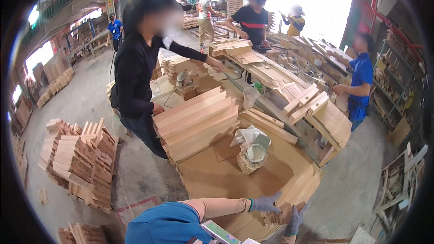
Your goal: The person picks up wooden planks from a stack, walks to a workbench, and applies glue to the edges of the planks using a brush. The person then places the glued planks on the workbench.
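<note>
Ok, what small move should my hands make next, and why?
I'd probably press the wooden boards together at their near ends: your left hand and right hand are on either side there, and those ends look stepped rather than flush.

Our gloves (266,204) are grey with green cuffs (250,205); our sleeve (167,223) is blue. We see pale-tan boards (296,190), brown cardboard (203,185), a white bag (244,135), one co-worker's red-striped black shirt (247,18), another's blue shirt (361,74).
</note>
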The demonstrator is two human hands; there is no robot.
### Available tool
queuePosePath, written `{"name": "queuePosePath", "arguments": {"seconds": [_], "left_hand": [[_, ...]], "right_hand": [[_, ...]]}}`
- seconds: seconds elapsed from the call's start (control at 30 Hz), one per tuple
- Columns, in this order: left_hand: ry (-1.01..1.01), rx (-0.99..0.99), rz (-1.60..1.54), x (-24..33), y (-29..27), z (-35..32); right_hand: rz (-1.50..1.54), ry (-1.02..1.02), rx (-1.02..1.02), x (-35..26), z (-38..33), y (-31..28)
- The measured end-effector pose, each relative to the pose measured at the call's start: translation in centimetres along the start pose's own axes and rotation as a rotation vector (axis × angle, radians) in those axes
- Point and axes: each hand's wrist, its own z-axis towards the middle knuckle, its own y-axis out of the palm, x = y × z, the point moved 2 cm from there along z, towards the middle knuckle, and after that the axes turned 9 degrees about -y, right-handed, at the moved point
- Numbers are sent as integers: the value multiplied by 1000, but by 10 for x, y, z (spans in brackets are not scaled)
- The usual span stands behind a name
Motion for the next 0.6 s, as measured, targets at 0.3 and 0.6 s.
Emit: {"name": "queuePosePath", "arguments": {"seconds": [0.3,0.6], "left_hand": [[39,-87,-2,-140,-9,-128],[-610,378,-387,-378,-93,-384]], "right_hand": [[-467,-531,511,-66,-94,42],[-80,-177,-579,-125,-246,302]]}}
